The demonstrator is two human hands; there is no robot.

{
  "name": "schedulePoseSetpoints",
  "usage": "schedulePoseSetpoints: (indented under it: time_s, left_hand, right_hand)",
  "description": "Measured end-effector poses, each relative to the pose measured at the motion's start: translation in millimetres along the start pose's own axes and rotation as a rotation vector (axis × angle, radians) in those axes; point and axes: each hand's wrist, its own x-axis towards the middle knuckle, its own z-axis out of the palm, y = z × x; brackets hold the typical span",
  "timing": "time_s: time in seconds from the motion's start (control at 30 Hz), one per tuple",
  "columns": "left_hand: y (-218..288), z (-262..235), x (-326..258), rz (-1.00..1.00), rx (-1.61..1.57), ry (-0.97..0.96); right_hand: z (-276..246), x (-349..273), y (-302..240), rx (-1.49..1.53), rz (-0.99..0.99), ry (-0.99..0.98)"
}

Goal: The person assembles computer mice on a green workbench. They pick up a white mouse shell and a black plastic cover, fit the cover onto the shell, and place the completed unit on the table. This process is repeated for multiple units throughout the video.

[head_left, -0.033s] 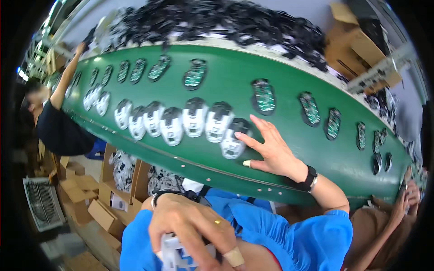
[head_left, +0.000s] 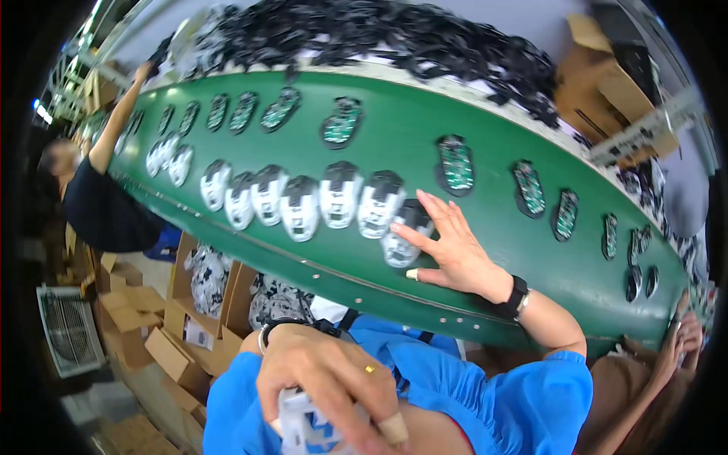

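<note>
My right hand point(head_left: 457, 254), fingers spread, lies over the green belt point(head_left: 516, 273). Its index finger touches the nearest white-and-black computer mouse shell point(head_left: 400, 249), which the hand partly covers. A row of similar shells point(head_left: 339, 196) runs leftward from it, some overlapping. Close to my body, my left hand point(head_left: 330, 375) is closed around a white plastic shell point(head_left: 303, 425) with blue inside its openings. Its fingers hide much of that piece. Beyond the shells, mouse bases with green circuit boards point(head_left: 456, 167) lie spaced along the belt.
Black plastic parts point(head_left: 379, 38) are heaped along the far ledge, with a cardboard box point(head_left: 599, 91) at its right. A co-worker point(head_left: 102, 201) reaches over the belt at left; another person's hands point(head_left: 682, 337) are at far right. Open cartons point(head_left: 193, 303) stand on the floor.
Shells and boards appear slightly farther right in the picture, as do the ledge and its box. The shell at my right hand is now more covered by its fingers. Both hands keep their poses.
</note>
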Motion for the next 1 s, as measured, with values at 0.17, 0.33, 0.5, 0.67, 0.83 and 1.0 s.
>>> schedulePoseSetpoints:
  time_s: [0.17, 0.33, 0.5, 0.67, 0.83, 1.0]
  left_hand:
    - [10, -16, -99, -0.202, 0.785, 0.978]
    - [-18, -64, -184, -0.093, 0.549, 1.516]
    - [2, -101, -178, -0.124, 0.534, 1.430]
    - [57, -147, -212, -0.193, 0.538, 1.363]
    - [74, -135, -189, -0.109, 0.716, 1.466]
    - [24, -93, -125, -0.130, 0.368, 1.552]
  right_hand:
    - [31, 50, 5, -0.144, -0.021, -0.119]
    - [44, 64, 7, -0.197, -0.068, -0.129]
    - [60, 80, 5, -0.161, -0.080, -0.088]
    - [80, 123, -14, -0.077, -0.099, -0.016]
    - [33, 122, 8, 0.056, -0.227, 0.193]
    - [-70, 87, 100, 0.314, 0.514, 0.549]
